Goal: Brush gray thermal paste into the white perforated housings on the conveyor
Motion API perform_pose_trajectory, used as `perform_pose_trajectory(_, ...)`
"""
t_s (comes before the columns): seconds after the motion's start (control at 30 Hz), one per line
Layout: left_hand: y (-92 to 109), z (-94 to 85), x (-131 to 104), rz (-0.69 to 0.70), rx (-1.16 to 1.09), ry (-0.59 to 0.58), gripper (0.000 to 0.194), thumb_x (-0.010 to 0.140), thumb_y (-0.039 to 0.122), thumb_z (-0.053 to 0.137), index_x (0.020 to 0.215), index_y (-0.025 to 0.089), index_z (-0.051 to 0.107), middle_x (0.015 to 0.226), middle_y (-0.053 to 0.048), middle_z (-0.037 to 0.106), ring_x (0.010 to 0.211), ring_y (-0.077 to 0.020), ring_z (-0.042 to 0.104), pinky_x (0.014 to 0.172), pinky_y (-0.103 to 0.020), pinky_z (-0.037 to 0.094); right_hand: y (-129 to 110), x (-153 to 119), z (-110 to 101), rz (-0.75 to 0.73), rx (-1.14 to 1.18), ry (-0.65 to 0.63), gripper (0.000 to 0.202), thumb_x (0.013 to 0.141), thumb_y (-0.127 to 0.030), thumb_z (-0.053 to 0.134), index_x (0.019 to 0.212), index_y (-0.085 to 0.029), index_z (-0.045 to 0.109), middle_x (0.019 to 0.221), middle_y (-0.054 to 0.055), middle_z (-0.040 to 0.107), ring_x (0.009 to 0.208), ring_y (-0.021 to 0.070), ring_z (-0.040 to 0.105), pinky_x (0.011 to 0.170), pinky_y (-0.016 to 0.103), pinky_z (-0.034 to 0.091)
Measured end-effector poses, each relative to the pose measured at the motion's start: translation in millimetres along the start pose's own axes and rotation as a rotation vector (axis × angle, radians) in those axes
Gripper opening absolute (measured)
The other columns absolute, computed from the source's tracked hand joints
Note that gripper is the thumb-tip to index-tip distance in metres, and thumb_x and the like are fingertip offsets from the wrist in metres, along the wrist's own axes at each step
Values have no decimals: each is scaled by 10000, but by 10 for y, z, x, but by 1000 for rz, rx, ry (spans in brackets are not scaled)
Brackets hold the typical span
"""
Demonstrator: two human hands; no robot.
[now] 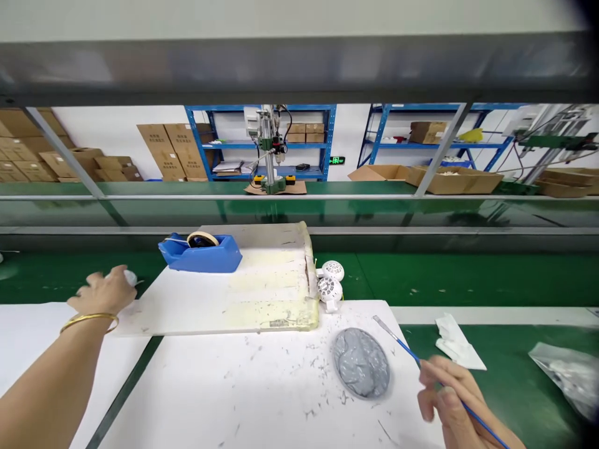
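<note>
R hand [447, 399] grip closed on thin brush [412, 352] near grey paste [361, 363]; L hand [103, 292] covers small white obj [128, 276], prob. held, blurred.

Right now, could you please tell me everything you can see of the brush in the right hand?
The brush is thin, with a long blue handle, a silvery ferrule and a small tip. The right hand pinches it partway along the handle. It slants, tip up and to the left, just past the upper right edge of the grey paint patch on the white board.

Both forearms are bare, a thin gold bangle [88, 320] circling the left wrist
</note>
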State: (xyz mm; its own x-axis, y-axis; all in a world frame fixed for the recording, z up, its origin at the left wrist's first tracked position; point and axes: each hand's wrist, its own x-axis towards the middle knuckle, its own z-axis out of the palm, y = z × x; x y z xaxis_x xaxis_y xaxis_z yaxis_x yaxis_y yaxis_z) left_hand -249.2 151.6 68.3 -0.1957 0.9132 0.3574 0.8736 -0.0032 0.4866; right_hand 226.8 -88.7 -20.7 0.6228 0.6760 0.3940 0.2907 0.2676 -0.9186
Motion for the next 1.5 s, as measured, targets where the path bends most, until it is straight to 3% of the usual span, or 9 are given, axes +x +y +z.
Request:
perform_pose_trajectory(0.1,616,283,-39,122,92,-22,392,819,296,448,1154,100,497,1240,-133,425,1289,-453,220,1001,-644,188,41,-21,-72,193,-16,-5,296,804,-417,628,964,-177,696,1007,110,654,685,215,662,567,328,557)
perform_pose_trajectory(0.23,1760,932,-302,462,20,-348,409,893,387,423,1253,210,503,1246,-65,459,1187,-212,439,1043,-336,329,19,-34,-40,286,-119,109,346,783,-459,642,909,-139,678,920,100,684,751,219,678,722,344,563)
perform_pose_trajectory(0.37,2745,1546,-576,639,31,-674,471,865,511,471,1286,300,485,1316,-59,424,1081,-201,533,941,-319,423,17,-24,12,240,-200,89,326,782,-464,637,866,-148,647,874,82,693,703,198,670,679,322,560)
perform_pose_trajectory(0.57,3362,2058,-560,523,313,-884,387,852,422,576,1118,141,575,1184,-114,546,1076,-260,529,926,-486,422,144,22,-61,33,-392,-67,255,862,-408,539,843,-173,638,861,60,690,742,181,661,682,279,522)
perform_pose_trajectory(0.87,3379,2108,-471,496,157,-843,332,804,317,655,1078,141,589,1164,-106,566,1156,-284,479,992,-516,351,174,58,-48,4,-460,-207,233,894,-383,476,879,-206,627,908,40,674,731,155,644,649,242,483)
perform_pose_trajectory(1.1,2862,1457,-282,502,-483,-719,492,913,382,449,1357,244,288,1329,-109,459,1087,-233,548,852,-364,502,292,57,12,315,-281,-61,345,824,-511,548,889,-186,645,843,52,689,800,195,650,796,327,488)
perform_pose_trajectory(1.27,2234,974,-684,48,-1389,-1061,395,932,282,452,1319,270,374,1358,-89,448,1182,-227,503,916,-368,497,391,107,32,511,6,22,423,718,-527,681,888,-142,637,860,77,695,710,186,654,775,354,527)
perform_pose_trajectory(1.37,1898,869,-1076,-249,-1547,-1145,434,908,348,515,1319,288,387,1340,-95,455,1142,-229,525,872,-332,514,394,127,63,609,234,124,416,632,-458,782,843,-128,641,833,65,693,680,156,649,732,292,547)
perform_pose_trajectory(1.5,1662,867,-1549,-365,-1503,-1166,595,796,298,692,1296,276,371,1170,-95,537,930,-184,588,783,-292,515,353,149,94,660,375,178,415,538,-400,849,772,-118,654,790,54,685,672,132,642,683,223,556)
